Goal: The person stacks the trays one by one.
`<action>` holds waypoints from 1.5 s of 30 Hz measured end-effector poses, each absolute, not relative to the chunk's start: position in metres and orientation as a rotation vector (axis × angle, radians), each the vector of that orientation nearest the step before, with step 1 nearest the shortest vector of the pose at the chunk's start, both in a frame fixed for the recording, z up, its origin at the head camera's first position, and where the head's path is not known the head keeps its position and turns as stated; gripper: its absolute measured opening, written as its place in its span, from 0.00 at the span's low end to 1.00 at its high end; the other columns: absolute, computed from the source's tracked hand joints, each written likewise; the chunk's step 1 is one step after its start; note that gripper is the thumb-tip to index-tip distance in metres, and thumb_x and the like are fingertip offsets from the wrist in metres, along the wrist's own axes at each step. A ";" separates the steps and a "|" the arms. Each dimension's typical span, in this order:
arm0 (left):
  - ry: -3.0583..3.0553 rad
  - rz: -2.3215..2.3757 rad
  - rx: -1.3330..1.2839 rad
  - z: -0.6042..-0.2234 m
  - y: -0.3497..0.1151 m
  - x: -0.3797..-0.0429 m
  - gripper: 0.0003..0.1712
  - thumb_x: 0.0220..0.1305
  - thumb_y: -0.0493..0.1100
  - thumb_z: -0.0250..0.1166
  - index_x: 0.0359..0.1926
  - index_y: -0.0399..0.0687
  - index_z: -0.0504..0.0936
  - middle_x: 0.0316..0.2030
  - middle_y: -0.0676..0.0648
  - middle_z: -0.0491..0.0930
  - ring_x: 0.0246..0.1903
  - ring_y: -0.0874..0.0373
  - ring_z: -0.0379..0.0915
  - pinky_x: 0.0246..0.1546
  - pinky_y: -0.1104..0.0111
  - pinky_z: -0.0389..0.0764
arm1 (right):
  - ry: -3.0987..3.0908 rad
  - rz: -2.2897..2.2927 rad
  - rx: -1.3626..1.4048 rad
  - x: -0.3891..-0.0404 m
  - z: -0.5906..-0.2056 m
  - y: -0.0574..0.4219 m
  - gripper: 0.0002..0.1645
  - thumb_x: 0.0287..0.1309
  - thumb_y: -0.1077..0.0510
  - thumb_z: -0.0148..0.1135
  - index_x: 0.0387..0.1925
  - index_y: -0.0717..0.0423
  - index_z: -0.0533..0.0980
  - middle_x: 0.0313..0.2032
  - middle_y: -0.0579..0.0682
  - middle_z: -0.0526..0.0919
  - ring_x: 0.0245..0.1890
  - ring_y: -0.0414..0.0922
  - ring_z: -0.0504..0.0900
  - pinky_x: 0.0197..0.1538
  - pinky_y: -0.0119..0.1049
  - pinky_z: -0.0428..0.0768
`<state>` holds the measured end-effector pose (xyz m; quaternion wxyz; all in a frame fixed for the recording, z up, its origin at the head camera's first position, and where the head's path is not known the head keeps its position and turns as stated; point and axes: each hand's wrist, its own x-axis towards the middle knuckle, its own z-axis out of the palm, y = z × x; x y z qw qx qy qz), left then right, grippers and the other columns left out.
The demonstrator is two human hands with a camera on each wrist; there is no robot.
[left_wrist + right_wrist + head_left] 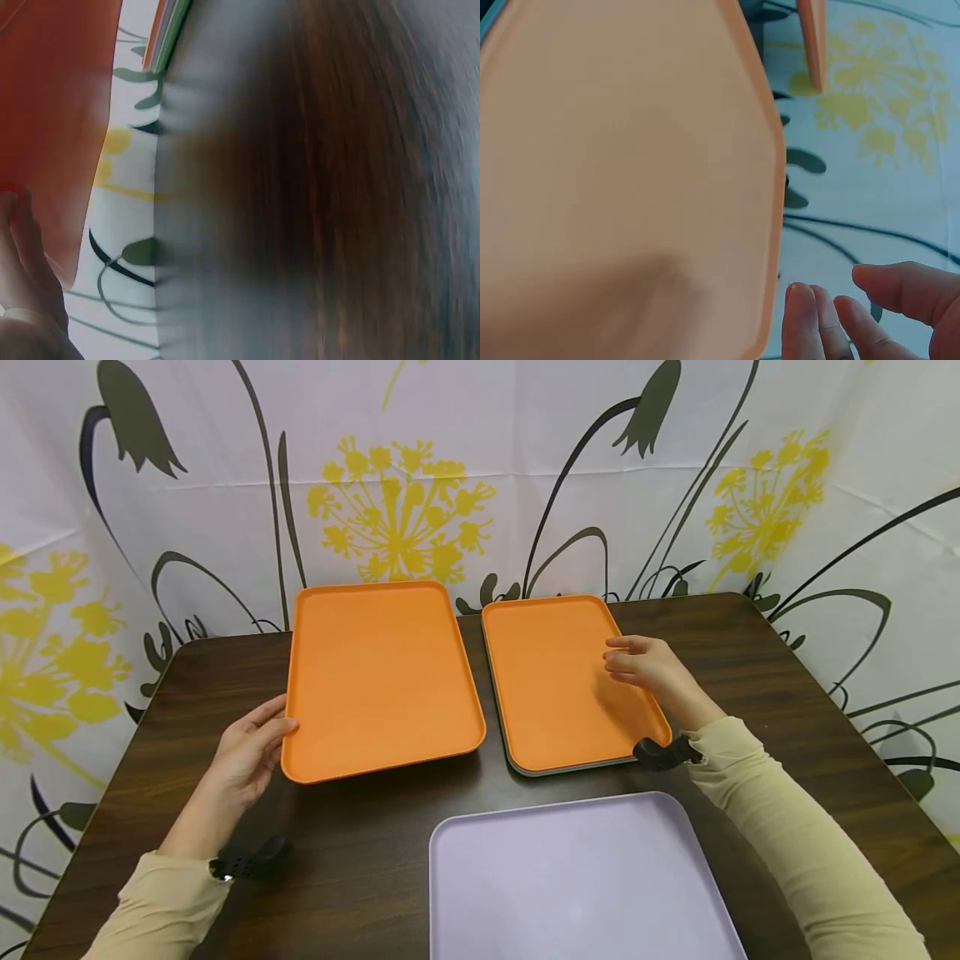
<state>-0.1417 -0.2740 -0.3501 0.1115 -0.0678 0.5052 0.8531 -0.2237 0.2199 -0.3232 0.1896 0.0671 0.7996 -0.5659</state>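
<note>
My left hand (pixel 243 752) grips the left edge of an orange tray (pixel 378 685), thumb on the rim and fingers beneath. The tray is raised off the table, and its underside (pixel 56 112) fills the upper left of the left wrist view. Over the right side of a second orange tray (pixel 566 685) hovers my right hand (pixel 648 672), its fingers loosely extended and holding nothing. That tray lies on top of others in a stack; a grey-green edge (pixel 525 768) shows beneath it. In the right wrist view, thumb and fingertips (pixel 802 307) stand apart from each other.
A lavender tray (pixel 577 877) lies on the dark wooden table (pixel 360 860) at the near side, cut off by the frame. Behind the table hangs a white cloth (pixel 525 427) with yellow and grey-green flower prints.
</note>
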 end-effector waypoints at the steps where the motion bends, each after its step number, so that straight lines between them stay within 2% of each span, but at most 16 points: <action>1: 1.486 2.507 -0.192 -0.351 -0.271 -0.142 0.20 0.64 0.24 0.53 0.42 0.52 0.82 0.37 0.52 0.85 0.34 0.62 0.85 0.33 0.73 0.85 | 2.230 -1.602 0.181 -0.223 -0.322 0.216 0.31 0.67 0.62 0.50 0.69 0.67 0.58 0.65 0.67 0.66 0.44 0.33 0.78 0.54 0.26 0.80; 7: 1.514 2.496 -0.186 -0.352 -0.253 -0.146 0.20 0.63 0.24 0.54 0.42 0.52 0.82 0.36 0.53 0.84 0.33 0.63 0.85 0.33 0.74 0.85 | 2.156 -1.632 0.150 -0.222 -0.320 0.193 0.31 0.69 0.61 0.49 0.69 0.66 0.58 0.65 0.66 0.67 0.60 0.54 0.73 0.63 0.38 0.76; 12: 1.552 2.466 -0.213 -0.352 -0.242 -0.148 0.19 0.63 0.25 0.54 0.43 0.54 0.79 0.37 0.55 0.83 0.33 0.64 0.84 0.33 0.75 0.85 | 2.100 -1.658 0.125 -0.223 -0.324 0.179 0.30 0.69 0.62 0.49 0.69 0.66 0.58 0.65 0.66 0.66 0.63 0.59 0.70 0.65 0.42 0.74; 15: 1.556 2.453 -0.217 -0.352 -0.235 -0.150 0.18 0.63 0.25 0.54 0.45 0.53 0.76 0.37 0.55 0.83 0.33 0.64 0.84 0.34 0.75 0.85 | 2.078 -1.669 0.103 -0.222 -0.327 0.171 0.30 0.69 0.62 0.49 0.69 0.67 0.58 0.64 0.66 0.66 0.62 0.57 0.71 0.65 0.43 0.74; 20: 1.569 2.421 -0.225 -0.353 -0.225 -0.152 0.20 0.64 0.25 0.53 0.53 0.46 0.68 0.38 0.57 0.83 0.34 0.66 0.84 0.35 0.76 0.85 | 2.067 -1.680 0.094 -0.218 -0.331 0.158 0.29 0.68 0.62 0.49 0.67 0.67 0.61 0.62 0.66 0.69 0.49 0.45 0.79 0.61 0.40 0.78; 23: 1.585 2.400 -0.232 -0.353 -0.218 -0.154 0.22 0.64 0.25 0.53 0.57 0.42 0.64 0.37 0.57 0.82 0.34 0.66 0.83 0.35 0.77 0.84 | 2.050 -1.692 0.083 -0.215 -0.334 0.152 0.28 0.68 0.63 0.50 0.67 0.68 0.61 0.60 0.66 0.70 0.48 0.45 0.79 0.59 0.38 0.80; 27: 1.599 2.381 -0.229 -0.353 -0.208 -0.155 0.23 0.63 0.25 0.52 0.58 0.41 0.63 0.36 0.57 0.82 0.33 0.67 0.83 0.34 0.77 0.84 | 2.034 -1.700 0.074 -0.213 -0.337 0.146 0.28 0.67 0.63 0.51 0.66 0.69 0.62 0.59 0.65 0.71 0.51 0.50 0.78 0.59 0.40 0.79; 29: 1.602 2.376 -0.225 -0.353 -0.204 -0.155 0.24 0.63 0.25 0.52 0.60 0.39 0.62 0.37 0.57 0.82 0.33 0.67 0.83 0.34 0.77 0.84 | 2.023 -1.701 0.080 -0.213 -0.339 0.144 0.28 0.67 0.63 0.51 0.66 0.68 0.61 0.59 0.64 0.71 0.51 0.49 0.78 0.61 0.43 0.78; 34: 1.626 2.352 -0.216 -0.355 -0.195 -0.158 0.30 0.63 0.26 0.52 0.65 0.35 0.57 0.37 0.59 0.81 0.33 0.68 0.82 0.34 0.77 0.84 | 2.018 -1.685 0.100 -0.213 -0.340 0.144 0.30 0.67 0.63 0.50 0.68 0.65 0.60 0.62 0.66 0.68 0.56 0.53 0.75 0.64 0.47 0.75; 39: 1.629 2.341 -0.219 -0.355 -0.187 -0.160 0.28 0.63 0.26 0.51 0.64 0.36 0.59 0.37 0.59 0.81 0.33 0.68 0.82 0.35 0.78 0.84 | 2.031 -1.652 0.122 -0.212 -0.341 0.148 0.33 0.66 0.65 0.51 0.71 0.63 0.56 0.65 0.66 0.65 0.56 0.51 0.74 0.65 0.46 0.74; 45: 1.610 2.331 -0.203 -0.354 -0.179 -0.163 0.31 0.63 0.26 0.52 0.67 0.34 0.57 0.37 0.58 0.81 0.33 0.68 0.82 0.36 0.77 0.84 | 2.054 -1.601 0.142 -0.211 -0.342 0.152 0.38 0.63 0.68 0.53 0.72 0.62 0.53 0.66 0.67 0.63 0.54 0.48 0.74 0.64 0.43 0.75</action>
